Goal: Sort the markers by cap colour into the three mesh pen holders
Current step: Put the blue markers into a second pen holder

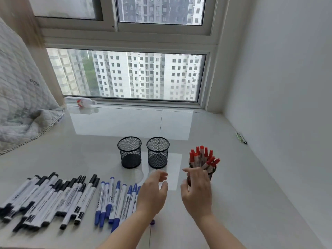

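Observation:
Two empty black mesh pen holders stand side by side, the left holder [129, 152] and the middle holder [158, 152]. A third holder [212, 172] at the right is full of several red-capped markers [201, 156]. Several black-capped markers [46, 198] lie in a row at the left, with several blue-capped markers [116, 198] beside them. My left hand [152, 193] hovers with relaxed fingers just right of the blue markers and holds nothing. My right hand [196, 189] is in front of the red-filled holder, fingers loosely spread, partly hiding it.
The glossy white floor [233, 203] runs to a white wall at the right, where a pen [241, 137] lies. A quilted blanket [19, 105] hangs at the left. A plastic bottle [80, 101] lies under the window. A small purple object [152, 222] shows beneath my left forearm.

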The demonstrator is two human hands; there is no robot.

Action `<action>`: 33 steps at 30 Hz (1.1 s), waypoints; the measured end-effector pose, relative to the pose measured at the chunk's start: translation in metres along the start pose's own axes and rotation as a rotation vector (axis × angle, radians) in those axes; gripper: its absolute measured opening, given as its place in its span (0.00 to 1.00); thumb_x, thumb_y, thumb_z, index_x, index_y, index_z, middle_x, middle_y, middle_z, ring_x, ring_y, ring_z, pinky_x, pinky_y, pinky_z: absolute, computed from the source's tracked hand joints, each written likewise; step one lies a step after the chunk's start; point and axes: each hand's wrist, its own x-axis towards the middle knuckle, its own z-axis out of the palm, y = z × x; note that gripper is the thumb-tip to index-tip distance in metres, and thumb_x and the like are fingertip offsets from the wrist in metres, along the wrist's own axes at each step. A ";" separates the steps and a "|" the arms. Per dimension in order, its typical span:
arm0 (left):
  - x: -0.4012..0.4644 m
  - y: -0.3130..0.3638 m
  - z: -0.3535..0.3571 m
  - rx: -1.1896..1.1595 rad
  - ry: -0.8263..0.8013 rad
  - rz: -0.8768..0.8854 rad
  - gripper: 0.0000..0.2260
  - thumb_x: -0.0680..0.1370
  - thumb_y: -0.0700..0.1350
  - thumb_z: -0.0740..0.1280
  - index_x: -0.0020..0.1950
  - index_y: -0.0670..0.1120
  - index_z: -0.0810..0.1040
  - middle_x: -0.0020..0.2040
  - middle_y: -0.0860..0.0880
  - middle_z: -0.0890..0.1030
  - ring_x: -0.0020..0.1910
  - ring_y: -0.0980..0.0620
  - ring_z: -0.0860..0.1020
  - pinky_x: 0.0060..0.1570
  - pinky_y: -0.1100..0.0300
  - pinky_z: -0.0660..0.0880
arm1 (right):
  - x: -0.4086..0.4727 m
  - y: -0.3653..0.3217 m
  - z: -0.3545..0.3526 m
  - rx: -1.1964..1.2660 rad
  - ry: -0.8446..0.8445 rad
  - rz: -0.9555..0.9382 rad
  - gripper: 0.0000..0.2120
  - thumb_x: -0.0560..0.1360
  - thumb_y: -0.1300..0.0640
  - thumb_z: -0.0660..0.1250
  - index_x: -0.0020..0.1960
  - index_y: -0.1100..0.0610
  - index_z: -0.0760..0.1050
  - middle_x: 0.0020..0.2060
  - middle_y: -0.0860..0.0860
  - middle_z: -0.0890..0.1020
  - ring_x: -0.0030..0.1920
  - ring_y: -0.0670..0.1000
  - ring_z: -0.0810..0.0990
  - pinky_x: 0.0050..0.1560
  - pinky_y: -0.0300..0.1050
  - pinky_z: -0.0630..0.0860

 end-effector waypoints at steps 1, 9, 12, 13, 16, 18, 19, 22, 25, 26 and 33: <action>-0.006 -0.009 -0.010 0.025 0.008 -0.017 0.07 0.77 0.43 0.62 0.51 0.54 0.74 0.44 0.63 0.75 0.45 0.66 0.74 0.42 0.75 0.67 | -0.008 -0.004 0.006 0.030 -0.057 0.024 0.13 0.65 0.67 0.68 0.49 0.58 0.76 0.40 0.51 0.77 0.41 0.51 0.74 0.43 0.44 0.74; -0.032 -0.073 -0.078 0.266 0.146 -0.202 0.07 0.77 0.44 0.62 0.52 0.49 0.78 0.49 0.52 0.78 0.49 0.55 0.72 0.47 0.63 0.68 | -0.044 -0.033 0.052 0.016 -0.463 0.174 0.13 0.75 0.58 0.59 0.59 0.52 0.72 0.53 0.47 0.74 0.52 0.45 0.69 0.52 0.34 0.66; -0.029 -0.090 -0.093 0.383 0.179 -0.216 0.09 0.77 0.46 0.63 0.55 0.46 0.76 0.54 0.47 0.75 0.54 0.50 0.70 0.52 0.60 0.68 | -0.048 -0.045 0.066 -0.007 -0.517 0.244 0.15 0.77 0.55 0.57 0.63 0.54 0.70 0.57 0.49 0.72 0.57 0.48 0.68 0.56 0.37 0.66; -0.028 -0.095 -0.096 0.406 0.166 -0.222 0.11 0.76 0.46 0.64 0.57 0.45 0.75 0.56 0.46 0.74 0.56 0.49 0.69 0.55 0.59 0.68 | -0.050 -0.050 0.070 -0.007 -0.527 0.277 0.16 0.77 0.54 0.57 0.64 0.54 0.69 0.58 0.50 0.71 0.58 0.49 0.68 0.57 0.38 0.66; -0.025 -0.106 -0.102 0.443 0.096 -0.232 0.16 0.77 0.49 0.64 0.62 0.44 0.72 0.60 0.45 0.70 0.60 0.48 0.68 0.59 0.58 0.68 | -0.055 -0.062 0.081 -0.044 -0.573 0.347 0.21 0.77 0.48 0.58 0.67 0.55 0.64 0.60 0.51 0.69 0.60 0.50 0.67 0.60 0.40 0.66; -0.024 -0.110 -0.103 0.445 0.058 -0.241 0.17 0.77 0.51 0.62 0.63 0.44 0.70 0.61 0.45 0.68 0.60 0.49 0.68 0.59 0.59 0.69 | -0.057 -0.071 0.088 -0.131 -0.591 0.347 0.23 0.76 0.44 0.57 0.67 0.55 0.63 0.60 0.51 0.68 0.59 0.51 0.67 0.59 0.42 0.66; -0.023 -0.111 -0.102 0.440 0.050 -0.243 0.17 0.78 0.50 0.61 0.63 0.44 0.70 0.61 0.45 0.68 0.60 0.49 0.69 0.59 0.59 0.69 | -0.057 -0.075 0.091 -0.185 -0.593 0.341 0.24 0.76 0.42 0.56 0.67 0.54 0.62 0.60 0.51 0.67 0.59 0.51 0.67 0.58 0.42 0.67; -0.018 -0.112 -0.098 0.413 0.030 -0.228 0.16 0.78 0.48 0.60 0.65 0.44 0.68 0.62 0.45 0.66 0.59 0.49 0.69 0.58 0.58 0.69 | -0.055 -0.086 0.100 -0.290 -0.604 0.357 0.26 0.75 0.40 0.56 0.67 0.55 0.62 0.60 0.52 0.67 0.60 0.53 0.67 0.58 0.45 0.68; -0.015 -0.110 -0.092 0.393 0.021 -0.243 0.16 0.78 0.46 0.59 0.66 0.45 0.67 0.63 0.45 0.65 0.58 0.49 0.70 0.56 0.58 0.71 | -0.052 -0.088 0.105 -0.325 -0.635 0.383 0.25 0.76 0.41 0.55 0.67 0.56 0.61 0.61 0.53 0.67 0.60 0.54 0.67 0.58 0.46 0.68; -0.014 -0.110 -0.091 0.387 0.030 -0.257 0.17 0.78 0.46 0.59 0.66 0.45 0.66 0.63 0.44 0.65 0.58 0.49 0.70 0.57 0.57 0.71 | -0.051 -0.089 0.106 -0.330 -0.643 0.396 0.24 0.77 0.42 0.54 0.66 0.56 0.62 0.61 0.53 0.67 0.60 0.54 0.67 0.58 0.46 0.68; -0.014 -0.114 -0.082 0.282 0.068 -0.333 0.27 0.77 0.47 0.63 0.72 0.43 0.57 0.67 0.41 0.66 0.65 0.44 0.67 0.64 0.54 0.65 | -0.044 -0.086 0.109 -0.376 -0.711 0.416 0.21 0.77 0.45 0.52 0.64 0.57 0.64 0.61 0.54 0.67 0.59 0.55 0.68 0.57 0.48 0.68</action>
